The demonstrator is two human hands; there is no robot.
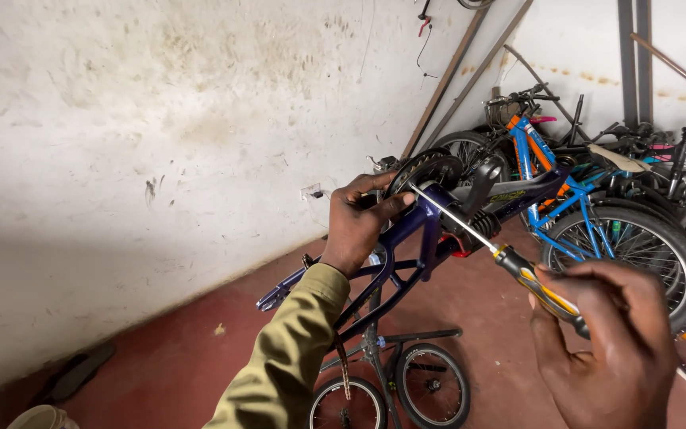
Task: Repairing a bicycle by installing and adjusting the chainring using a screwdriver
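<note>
Left hand [356,225] clenched on purple bike frame [426,230]; right hand [613,342] grasping screwdriver [486,242], tip touching frame beside black chain wheel [426,171].

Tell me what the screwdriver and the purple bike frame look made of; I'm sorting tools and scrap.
Screwdriver: bright bare metal shaft, judging by its shine; the black and orange handle looks like moulded plastic or rubber. Purple bike frame: glossy painted tube, probably steel or aluminium; the paint hides which.
</note>
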